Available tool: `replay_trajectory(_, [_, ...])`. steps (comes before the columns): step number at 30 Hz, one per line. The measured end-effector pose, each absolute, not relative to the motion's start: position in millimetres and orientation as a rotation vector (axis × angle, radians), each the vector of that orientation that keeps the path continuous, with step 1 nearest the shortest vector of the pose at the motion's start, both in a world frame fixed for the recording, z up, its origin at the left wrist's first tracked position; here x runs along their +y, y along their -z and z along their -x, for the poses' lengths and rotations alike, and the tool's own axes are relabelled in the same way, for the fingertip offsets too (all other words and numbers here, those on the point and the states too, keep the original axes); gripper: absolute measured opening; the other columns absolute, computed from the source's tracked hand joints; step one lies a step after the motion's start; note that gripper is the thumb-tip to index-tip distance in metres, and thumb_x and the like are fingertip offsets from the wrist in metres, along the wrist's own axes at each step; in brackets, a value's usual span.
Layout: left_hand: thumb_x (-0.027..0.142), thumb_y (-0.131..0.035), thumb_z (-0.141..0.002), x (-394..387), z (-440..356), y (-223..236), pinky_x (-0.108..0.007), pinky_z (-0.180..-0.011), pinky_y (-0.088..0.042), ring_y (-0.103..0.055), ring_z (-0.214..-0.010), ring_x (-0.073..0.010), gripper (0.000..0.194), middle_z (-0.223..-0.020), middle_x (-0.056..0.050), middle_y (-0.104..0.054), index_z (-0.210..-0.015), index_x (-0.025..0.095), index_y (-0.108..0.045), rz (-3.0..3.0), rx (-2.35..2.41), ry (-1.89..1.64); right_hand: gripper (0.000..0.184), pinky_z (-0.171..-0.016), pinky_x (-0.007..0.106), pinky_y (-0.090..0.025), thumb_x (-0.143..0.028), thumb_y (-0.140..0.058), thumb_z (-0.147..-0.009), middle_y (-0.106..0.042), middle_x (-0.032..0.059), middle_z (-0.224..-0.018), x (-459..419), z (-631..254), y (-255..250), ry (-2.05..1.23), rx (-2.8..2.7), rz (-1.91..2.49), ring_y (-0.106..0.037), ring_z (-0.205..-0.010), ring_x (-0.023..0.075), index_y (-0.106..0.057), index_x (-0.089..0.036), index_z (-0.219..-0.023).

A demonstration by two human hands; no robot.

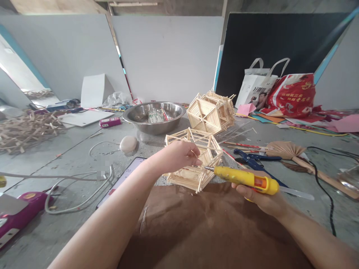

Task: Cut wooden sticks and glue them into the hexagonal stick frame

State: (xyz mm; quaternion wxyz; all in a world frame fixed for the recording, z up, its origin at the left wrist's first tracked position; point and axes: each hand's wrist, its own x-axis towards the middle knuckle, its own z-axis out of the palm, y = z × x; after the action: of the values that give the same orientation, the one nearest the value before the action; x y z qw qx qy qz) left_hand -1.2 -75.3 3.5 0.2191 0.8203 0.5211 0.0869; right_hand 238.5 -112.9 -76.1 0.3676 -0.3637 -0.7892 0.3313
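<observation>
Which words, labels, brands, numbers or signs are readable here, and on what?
"00": phone screen; other print too small.
"好": white bag, first large character; the rest blurred.
Red bag: Chinese characters, too blurred to quote reliably.
Pink box: markings too small to read.
Yellow glue gun: no legible text.

Two pale grey boards, one on the left (64, 52) and one in the middle (168, 56), wall off the far side of the grey tabletop (148, 144), with a black board (275, 37) leaning over at the right. Blue edging (22, 56) shows along the far-left one. Past it I can see a bright gap (14, 63). Rough, concrete-looking grey (190, 10) runs above, and the light is soft, fairly dim up there.
</observation>
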Motion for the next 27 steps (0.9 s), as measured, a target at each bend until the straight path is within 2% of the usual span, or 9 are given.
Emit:
replay_trajectory(5, [0.039,-0.052,-0.07,-75.8,0.7,-4.3,-0.025,-0.06,-0.041,-0.058,-0.075,-0.0158,0.028,-0.089,-0.004,-0.065,-0.091,0.02,-0.056,-2.278,1.451,-0.228,0.018,-0.05,0.029,-0.038,-0.037,-0.05,-0.075,-0.052,0.0017,-0.063,-114.4,-237.0,72.3,-0.791,-2.095,0.928,-0.049,-0.056,0.0155,-0.055,-0.02,-0.071])
replay_trajectory(12, [0.04,-0.052,-0.07,-75.9,0.8,-4.5,-0.025,-0.061,-0.041,-0.058,-0.076,-0.0159,0.028,-0.087,-0.003,-0.065,-0.091,0.02,-0.056,-2.306,1.447,-0.228,0.023,-0.047,0.027,-0.034,-0.039,-0.05,-0.075,-0.045,-0.0005,-0.057,-116.3,-235.9,71.5,-0.771,-2.118,0.981,-0.044,-0.05,0.013,-0.049,-0.02,-0.062])
replay_trajectory(27, [0.036,-0.052,-0.07,-76.9,-0.3,-5.5,-0.025,-0.061,-0.041,-0.057,-0.075,-0.0155,0.026,-0.089,-0.004,-0.064,-0.09,0.02,-0.057,-2.282,1.464,-0.234,0.028,-0.045,0.026,-0.032,-0.038,-0.05,-0.075,-0.04,-0.0017,-0.053,-118.1,-232.1,68.0,-0.733,-2.099,0.985,-0.04,-0.048,0.012,-0.04,-0.021,-0.055])
